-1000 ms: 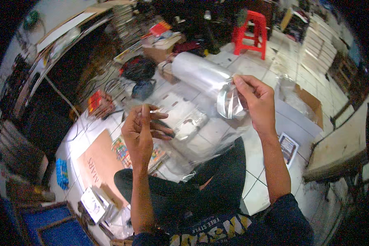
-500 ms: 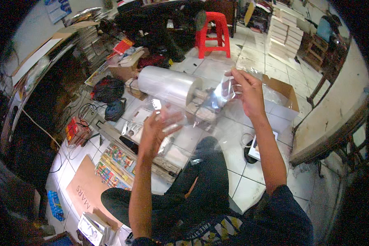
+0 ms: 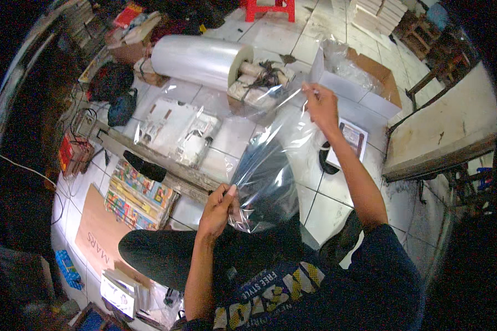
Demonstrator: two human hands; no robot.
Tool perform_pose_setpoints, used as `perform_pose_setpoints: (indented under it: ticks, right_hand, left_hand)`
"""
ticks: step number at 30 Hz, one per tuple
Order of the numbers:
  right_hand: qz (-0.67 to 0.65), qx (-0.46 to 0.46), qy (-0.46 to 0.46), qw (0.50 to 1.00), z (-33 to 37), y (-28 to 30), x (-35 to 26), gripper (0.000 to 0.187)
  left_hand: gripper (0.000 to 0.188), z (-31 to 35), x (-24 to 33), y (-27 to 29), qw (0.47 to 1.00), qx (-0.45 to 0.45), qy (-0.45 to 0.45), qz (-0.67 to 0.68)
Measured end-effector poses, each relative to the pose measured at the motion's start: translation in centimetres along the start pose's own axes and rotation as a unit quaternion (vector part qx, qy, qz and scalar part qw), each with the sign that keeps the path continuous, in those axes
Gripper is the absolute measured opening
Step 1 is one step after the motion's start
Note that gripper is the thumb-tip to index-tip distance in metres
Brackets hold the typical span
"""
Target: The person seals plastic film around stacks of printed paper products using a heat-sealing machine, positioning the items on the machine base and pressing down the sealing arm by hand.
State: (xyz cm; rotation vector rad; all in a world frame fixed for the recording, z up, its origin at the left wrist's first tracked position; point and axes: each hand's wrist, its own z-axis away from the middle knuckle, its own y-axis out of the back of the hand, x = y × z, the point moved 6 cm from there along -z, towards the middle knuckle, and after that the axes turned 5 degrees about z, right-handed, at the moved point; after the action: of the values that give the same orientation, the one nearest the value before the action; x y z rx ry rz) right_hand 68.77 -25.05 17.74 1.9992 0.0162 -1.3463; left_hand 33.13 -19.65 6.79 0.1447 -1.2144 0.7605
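Note:
A clear plastic film sheet (image 3: 270, 165) stretches slantwise over my dark-trousered legs. My right hand (image 3: 322, 108) pinches its upper right edge between thumb and fingers. Lower down, my left hand (image 3: 215, 213) grips the near left edge, thumb on top. Behind the sheet lies a large roll of clear film (image 3: 196, 62), its right end resting near a wrapped block (image 3: 257, 88). Left of the sheet, a long worn wooden bar (image 3: 176, 185) crosses the floor, a dark pad on it. Whether the sheet is a single layer or a bag, I cannot tell.
Beyond the bar lie white flat items under plastic (image 3: 168, 124). Nearer are stacked colourful books (image 3: 138, 196) and brown cardboard (image 3: 96, 231). An open carton (image 3: 389, 88) holds crumpled film at right. A red stool (image 3: 270, 10) stands at the back.
My left hand has come down toward my lap and closed on the film, drawing it taut. The right hand still pinches its edge. The view has tipped downward.

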Motion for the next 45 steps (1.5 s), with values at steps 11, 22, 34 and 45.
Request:
perform_pose_setpoints:
  ticks: [11, 22, 34, 45]
  right_hand:
    - [0.12, -0.167, -0.025, 0.978, 12.9, 1.2, 12.5, 0.061]
    - [0.234, -0.197, 0.109, 0.946, 25.2, -1.0, 11.9, 0.072]
    - [0.196, -0.215, 0.262, 0.92, 23.0, -0.6, 9.9, 0.057]
    - [0.166, -0.214, 0.328, 0.905, 22.7, 1.0, 7.6, 0.046]
  left_hand:
    - [0.078, 2.5, -3.2, -0.9, 0.987, 0.13, 0.095, 0.03]
    - [0.066, 2.0, 1.2, -0.1, 0.998, 0.044, 0.03, -0.024]
    - [0.064, 0.8, 1.2, 1.9, 0.862, -0.051, -0.12, -0.491]
    - [0.052, 2.0, 1.7, 0.8, 0.763, -0.047, -0.288, -0.577]
